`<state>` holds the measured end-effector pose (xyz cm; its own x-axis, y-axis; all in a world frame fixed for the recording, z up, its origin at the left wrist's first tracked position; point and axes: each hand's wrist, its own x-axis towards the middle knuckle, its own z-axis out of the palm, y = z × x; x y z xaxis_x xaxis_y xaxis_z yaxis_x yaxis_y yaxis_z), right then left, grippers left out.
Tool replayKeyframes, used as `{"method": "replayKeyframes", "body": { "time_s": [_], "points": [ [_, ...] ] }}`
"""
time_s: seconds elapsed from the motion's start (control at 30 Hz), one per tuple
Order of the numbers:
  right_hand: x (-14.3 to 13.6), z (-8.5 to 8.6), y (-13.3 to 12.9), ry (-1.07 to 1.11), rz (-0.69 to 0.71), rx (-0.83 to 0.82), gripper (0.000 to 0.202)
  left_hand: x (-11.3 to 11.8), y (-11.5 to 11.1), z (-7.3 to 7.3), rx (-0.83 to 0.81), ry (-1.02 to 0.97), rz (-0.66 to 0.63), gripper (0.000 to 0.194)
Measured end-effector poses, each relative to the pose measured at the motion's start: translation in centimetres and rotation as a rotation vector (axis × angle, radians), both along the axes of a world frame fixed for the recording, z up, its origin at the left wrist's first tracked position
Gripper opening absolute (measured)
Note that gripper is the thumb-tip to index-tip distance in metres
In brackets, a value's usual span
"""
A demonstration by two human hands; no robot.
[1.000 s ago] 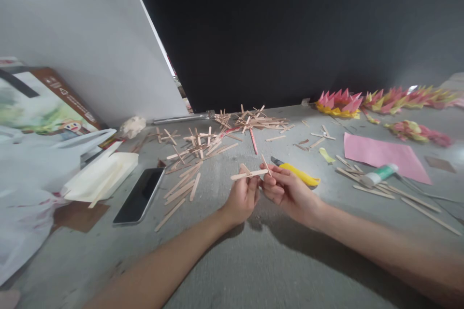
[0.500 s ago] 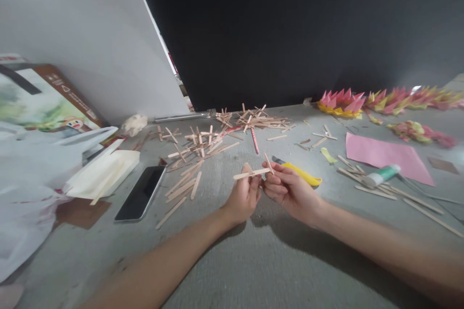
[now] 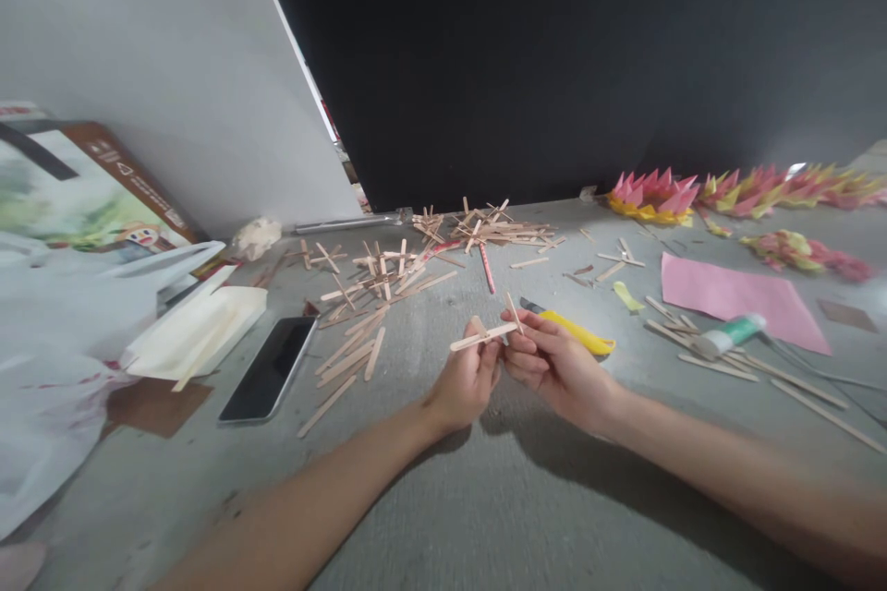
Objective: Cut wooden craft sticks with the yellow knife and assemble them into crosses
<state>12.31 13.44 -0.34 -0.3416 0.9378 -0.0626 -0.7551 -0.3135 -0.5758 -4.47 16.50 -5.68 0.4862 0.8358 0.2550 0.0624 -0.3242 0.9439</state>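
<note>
Held above the grey surface [image 3: 416,508], in front of the body: a small piece of crossed sticks [image 3: 466,343], pinched in the left hand [image 3: 463,388], with the grip closed on the near part. At the other end, a thin stick [image 3: 511,309] standing at a steep slant across the flat one, with the grip of the right hand [image 3: 561,369] closed on it. Partly assembled, by the look of it; impossible to tell whether glued or only pressed together. Beyond the hands, several crossed bundles [image 3: 382,270] and a large heap [image 3: 499,235] of mostly loose sticks, with more loose sticks [image 3: 345,365] lying flat nearer the phone [image 3: 269,369]: a fair number put together, many more uncrossed. As for containers, an open white paper tray [image 3: 246,305] beside the phone, with a light wooden strip [image 3: 200,351] lying in it and reaching out past the near edge. Farther left, a white plastic bag [image 3: 76,323], contents hidden, against a printed box [image 3: 69,175], also impossible to see into. Over on the right, a green and white tube [image 3: 731,335] lying by more sticks, contents likewise out of sight, and just behind the right hand, a yellow cutter [image 3: 575,333].
</note>
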Motion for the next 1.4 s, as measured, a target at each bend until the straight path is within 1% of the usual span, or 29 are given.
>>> {"method": "replayKeyframes", "body": {
  "time_s": [0.13,0.3,0.47,0.63,0.73,0.83,0.9,1.0,1.07,1.1,1.17,1.23,1.33,1.4],
  "points": [
    [0.2,-0.1,0.1,-0.02,0.017,0.01,0.013,-0.2,0.0,-0.2,0.024,0.074,0.006,0.03],
    [0.3,-0.1,0.1,-0.111,-0.034,0.0,0.016,-0.3,0.0,0.3,0.069,0.148,0.014,0.027],
    [0.3,-0.2,0.1,-0.173,-0.045,0.008,0.029,-0.1,0.0,0.9,0.095,0.161,0.001,0.027],
    [0.1,-0.4,0.1,-0.354,-0.072,0.165,0.035,-0.1,-0.2,1.9,0.176,0.24,0.006,0.03],
    [0.0,-0.7,0.3,-0.436,-0.092,0.218,0.038,-0.2,-0.2,2.4,0.192,0.281,0.003,0.031],
    [0.3,-1.2,0.7,-0.47,-0.114,0.235,0.04,-0.1,0.0,2.8,0.166,0.265,-0.015,0.033],
    [0.7,-1.5,1.2,-0.498,-0.137,0.241,0.041,-0.1,0.2,2.8,0.138,0.217,-0.044,0.035],
    [1.4,-1.8,2.1,-0.565,-0.174,0.25,0.042,-0.1,0.6,2.6,0.067,0.123,-0.149,0.037],
    [2.0,-2.0,2.6,-0.629,-0.202,0.279,0.041,0.0,0.8,2.4,0.016,0.07,-0.208,0.044],
    [2.2,-2.2,2.8,-0.667,-0.219,0.302,0.041,0.0,0.9,2.3,-0.002,0.041,-0.217,0.049],
    [2.5,-2.5,3.0,-0.743,-0.248,0.345,0.042,0.0,1.0,2.2,-0.038,-0.024,-0.184,0.058],
    [2.7,-2.9,3.0,-0.803,-0.256,0.365,0.042,0.1,1.2,2.0,-0.091,-0.079,-0.121,0.063],
    [2.8,-3.2,3.1,-0.868,-0.253,0.368,0.042,0.2,1.5,2.0,-0.174,-0.109,-0.06,0.055],
    [3.0,-3.3,3.1,-0.921,-0.275,0.384,0.042,0.3,1.6,2.0,-0.179,-0.097,-0.034,0.047]
  ]
}}
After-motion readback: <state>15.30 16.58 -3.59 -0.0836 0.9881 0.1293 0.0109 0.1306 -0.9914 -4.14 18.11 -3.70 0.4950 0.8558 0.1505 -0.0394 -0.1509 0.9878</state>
